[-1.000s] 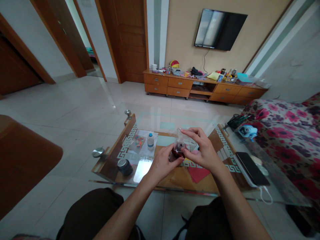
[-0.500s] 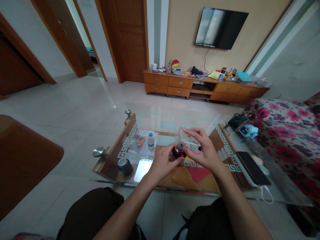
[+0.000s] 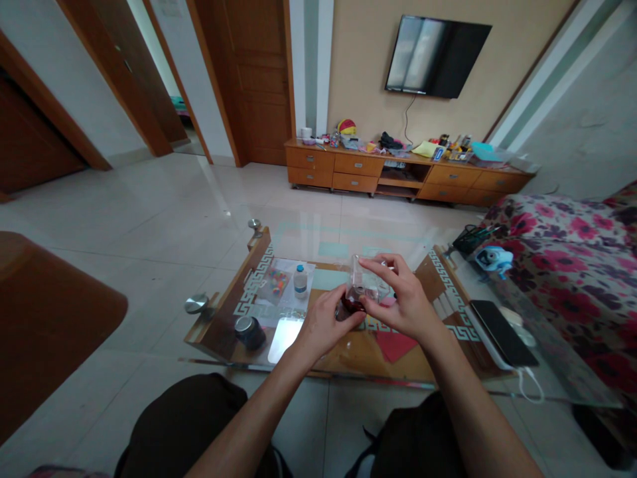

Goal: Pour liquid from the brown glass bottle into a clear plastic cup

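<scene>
Over the glass table, my left hand is closed round a small dark red container. My right hand grips a clear transparent box, its thumb and fingers on the box's near side. The box touches the top of the red container. Left of my hands, a small clear bottle with a blue cap stands on white paper, beside a bag of colourful pieces. A dark jar with a silver lid is near the table's front left. Under my right hand lies red paper.
A black phone with a white cable lies on the right, near a blue and white toy and a black pen holder. Beyond stands a cluttered wooden cabinet; a flowered sofa is at right.
The clear box in my right hand has tilted and shifted slightly left over the red container. My right fingers have moved a little with it; my left hand has hardly moved.
</scene>
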A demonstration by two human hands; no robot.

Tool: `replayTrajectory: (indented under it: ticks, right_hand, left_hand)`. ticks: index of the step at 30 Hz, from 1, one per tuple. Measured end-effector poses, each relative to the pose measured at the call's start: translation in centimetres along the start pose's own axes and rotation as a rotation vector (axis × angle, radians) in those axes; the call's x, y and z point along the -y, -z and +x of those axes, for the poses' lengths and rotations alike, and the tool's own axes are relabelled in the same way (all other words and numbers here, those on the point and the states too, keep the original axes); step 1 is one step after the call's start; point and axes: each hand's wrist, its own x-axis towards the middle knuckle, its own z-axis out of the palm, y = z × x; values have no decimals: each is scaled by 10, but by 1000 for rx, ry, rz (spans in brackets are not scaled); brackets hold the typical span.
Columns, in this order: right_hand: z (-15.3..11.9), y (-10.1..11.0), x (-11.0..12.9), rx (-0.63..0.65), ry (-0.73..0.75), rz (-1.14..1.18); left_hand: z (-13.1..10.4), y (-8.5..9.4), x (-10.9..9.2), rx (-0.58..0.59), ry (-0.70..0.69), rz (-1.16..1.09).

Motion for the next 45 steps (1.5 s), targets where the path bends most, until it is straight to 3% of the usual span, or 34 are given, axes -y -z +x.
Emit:
replayTrajectory:
  ticks: [45]
  right_hand:
    - [-3,-1,-10,-49,-47,47]
  left_hand:
    - [0,-2,3,-24,1,3]
